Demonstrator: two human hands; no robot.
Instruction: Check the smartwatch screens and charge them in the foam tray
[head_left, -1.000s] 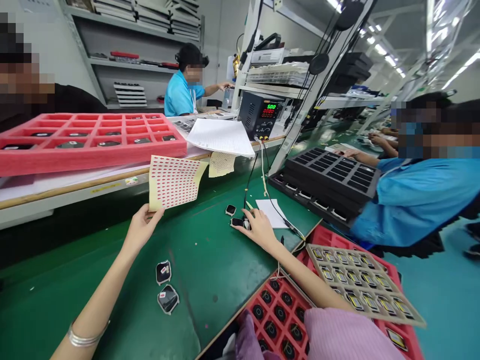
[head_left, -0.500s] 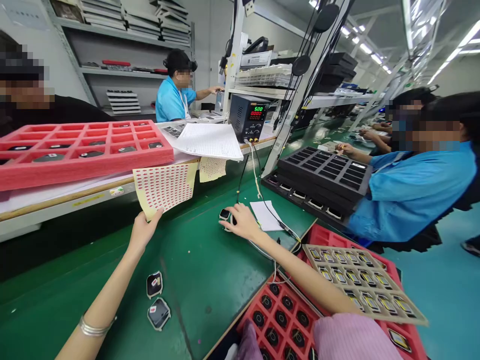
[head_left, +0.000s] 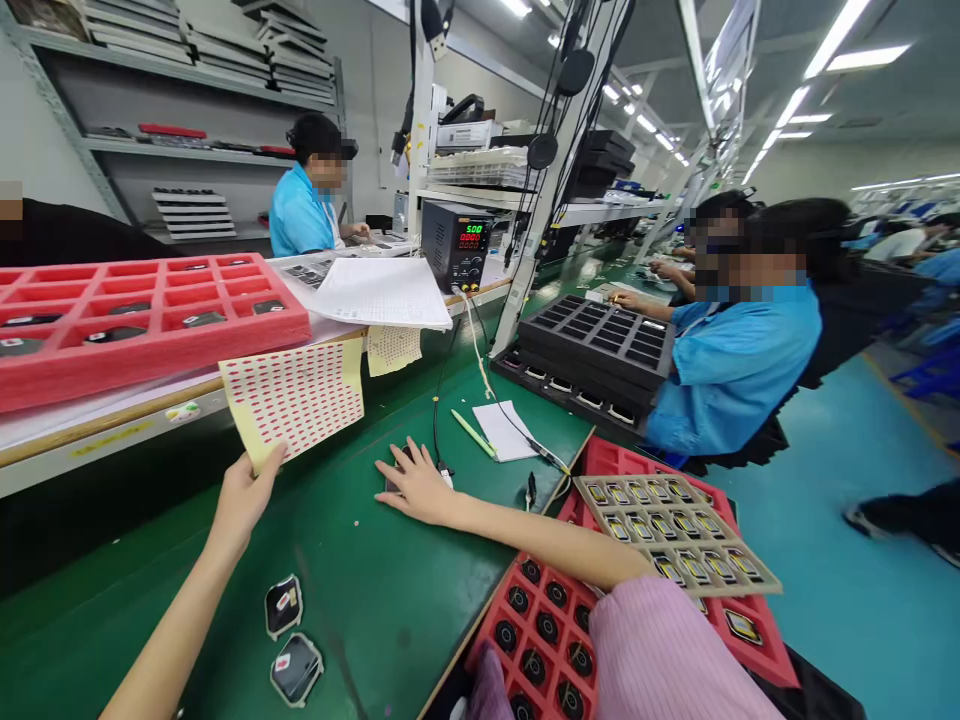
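My left hand (head_left: pixel 244 495) pinches the lower corner of a yellow sheet of small red stickers (head_left: pixel 296 398) and holds it up over the green bench (head_left: pixel 375 590). My right hand (head_left: pixel 416 485) lies palm down on the bench with its fingers spread, covering small black parts that barely show under it. Two black square parts with red-and-white labels (head_left: pixel 289 640) lie near my left forearm. A green pen (head_left: pixel 472 433) and a white paper slip (head_left: pixel 506 430) sit just beyond my right hand.
A red foam tray (head_left: pixel 142 315) with black parts rests on the raised shelf at left, next to a printed sheet (head_left: pixel 379 292) and a power supply (head_left: pixel 454 250). Black trays (head_left: pixel 600 345), red trays (head_left: pixel 555 630) and a card tray (head_left: pixel 675 530) lie right. Co-workers in blue sit nearby.
My right hand has slid toward me and to the left across the bench, over the small black parts. The view has swung right. My left hand still holds the sticker sheet.
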